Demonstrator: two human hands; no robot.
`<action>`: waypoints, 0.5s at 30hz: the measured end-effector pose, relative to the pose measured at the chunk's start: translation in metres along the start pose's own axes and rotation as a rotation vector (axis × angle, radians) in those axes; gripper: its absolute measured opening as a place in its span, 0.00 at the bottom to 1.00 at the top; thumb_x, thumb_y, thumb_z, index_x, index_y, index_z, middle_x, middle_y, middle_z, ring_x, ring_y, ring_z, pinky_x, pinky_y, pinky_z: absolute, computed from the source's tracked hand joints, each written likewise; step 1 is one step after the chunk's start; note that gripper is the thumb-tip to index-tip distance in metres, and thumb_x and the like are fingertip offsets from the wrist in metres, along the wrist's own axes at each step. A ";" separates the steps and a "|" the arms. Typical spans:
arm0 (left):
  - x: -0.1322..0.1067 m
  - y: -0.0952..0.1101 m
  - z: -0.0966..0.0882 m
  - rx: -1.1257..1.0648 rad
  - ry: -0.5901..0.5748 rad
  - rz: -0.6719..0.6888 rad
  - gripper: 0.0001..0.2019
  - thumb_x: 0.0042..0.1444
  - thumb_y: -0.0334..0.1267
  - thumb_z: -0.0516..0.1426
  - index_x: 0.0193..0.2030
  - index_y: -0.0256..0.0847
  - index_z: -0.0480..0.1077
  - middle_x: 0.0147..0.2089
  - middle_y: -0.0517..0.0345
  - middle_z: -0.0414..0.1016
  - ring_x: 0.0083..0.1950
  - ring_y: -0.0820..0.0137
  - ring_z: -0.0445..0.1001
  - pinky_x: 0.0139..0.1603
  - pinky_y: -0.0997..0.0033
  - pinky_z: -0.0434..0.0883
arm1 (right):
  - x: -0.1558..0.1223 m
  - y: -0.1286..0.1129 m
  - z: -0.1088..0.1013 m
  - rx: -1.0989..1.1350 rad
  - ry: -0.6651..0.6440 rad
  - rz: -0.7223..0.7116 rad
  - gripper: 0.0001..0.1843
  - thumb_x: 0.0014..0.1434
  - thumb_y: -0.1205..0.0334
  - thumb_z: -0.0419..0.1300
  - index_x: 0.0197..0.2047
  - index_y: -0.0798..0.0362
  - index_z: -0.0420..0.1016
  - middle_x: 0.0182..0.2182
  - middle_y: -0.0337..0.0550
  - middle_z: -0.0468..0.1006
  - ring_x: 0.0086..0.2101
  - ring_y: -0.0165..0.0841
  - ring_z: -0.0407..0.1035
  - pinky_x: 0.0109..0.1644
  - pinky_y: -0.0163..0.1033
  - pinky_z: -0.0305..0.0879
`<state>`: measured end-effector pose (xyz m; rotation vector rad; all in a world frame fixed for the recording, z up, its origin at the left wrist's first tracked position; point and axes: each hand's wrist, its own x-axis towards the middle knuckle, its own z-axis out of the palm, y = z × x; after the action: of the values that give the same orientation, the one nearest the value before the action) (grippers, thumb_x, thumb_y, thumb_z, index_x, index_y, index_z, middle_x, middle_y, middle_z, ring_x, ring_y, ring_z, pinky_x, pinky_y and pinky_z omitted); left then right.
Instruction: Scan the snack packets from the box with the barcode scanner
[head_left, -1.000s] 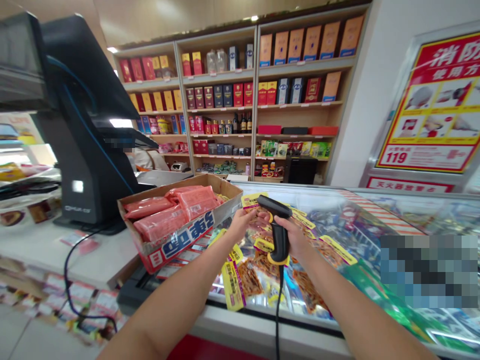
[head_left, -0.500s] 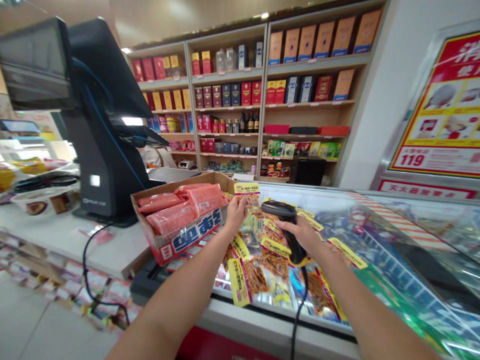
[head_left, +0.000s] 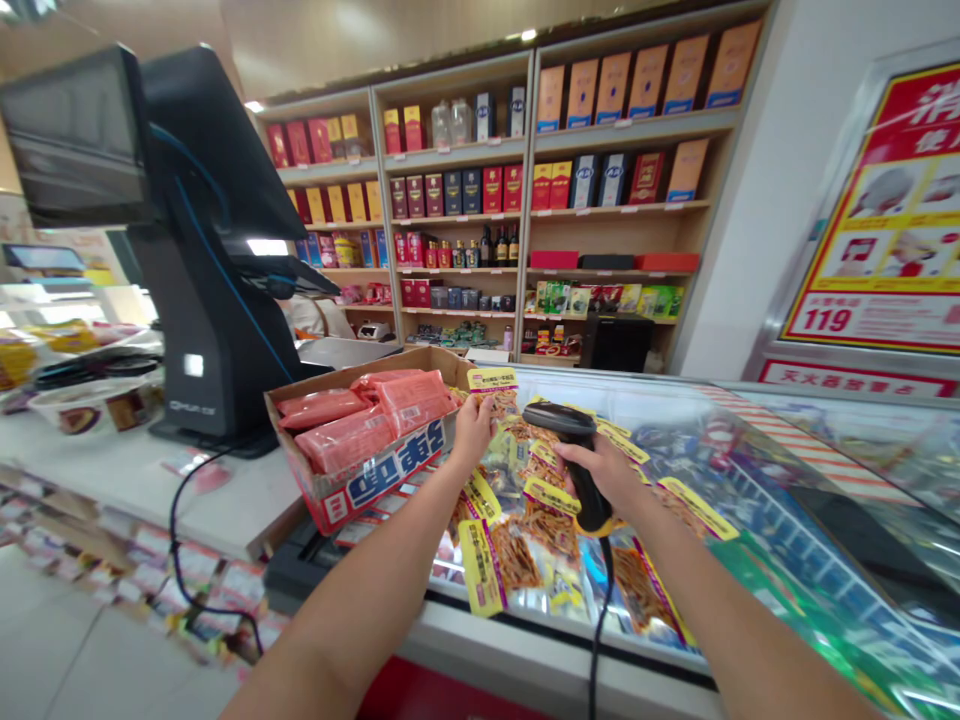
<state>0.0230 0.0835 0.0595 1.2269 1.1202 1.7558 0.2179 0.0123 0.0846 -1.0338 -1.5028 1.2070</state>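
Note:
My left hand is closed on a snack packet with a yellow header, held upright above the freezer lid. My right hand grips a black handheld barcode scanner with a yellow trim, its head facing the packet from the right. The scanner's cable hangs down past the counter edge. Several more yellow-labelled snack packets lie spread on the glass below both hands.
A cardboard box of red packets sits left of my hands on the counter. A black checkout terminal stands at the left. The glass freezer lid stretches right. Shelves of boxed goods line the back wall.
My left hand lifted one packet up from the pile, and the scanner head turned toward it. The view shifted slightly left.

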 end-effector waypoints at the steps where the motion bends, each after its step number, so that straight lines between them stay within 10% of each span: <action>1: 0.001 0.001 0.000 -0.024 0.014 -0.020 0.10 0.61 0.39 0.53 0.30 0.42 0.58 0.18 0.70 0.58 0.15 0.79 0.57 0.18 0.79 0.55 | 0.003 -0.002 0.002 0.026 0.005 0.006 0.13 0.45 0.54 0.64 0.19 0.54 0.71 0.13 0.38 0.71 0.13 0.29 0.65 0.17 0.33 0.63; 15: 0.058 0.046 -0.009 -0.317 0.261 -0.255 0.10 0.51 0.21 0.58 0.30 0.37 0.63 0.25 0.64 0.63 0.29 0.75 0.72 0.42 0.72 0.73 | 0.092 -0.063 0.057 0.101 0.006 0.072 0.09 0.52 0.64 0.61 0.23 0.55 0.68 0.13 0.37 0.70 0.12 0.29 0.64 0.14 0.33 0.62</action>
<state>-0.0062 0.1160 0.1198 0.6504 1.0387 1.8411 0.1373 0.0783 0.1552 -1.0299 -1.3962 1.3154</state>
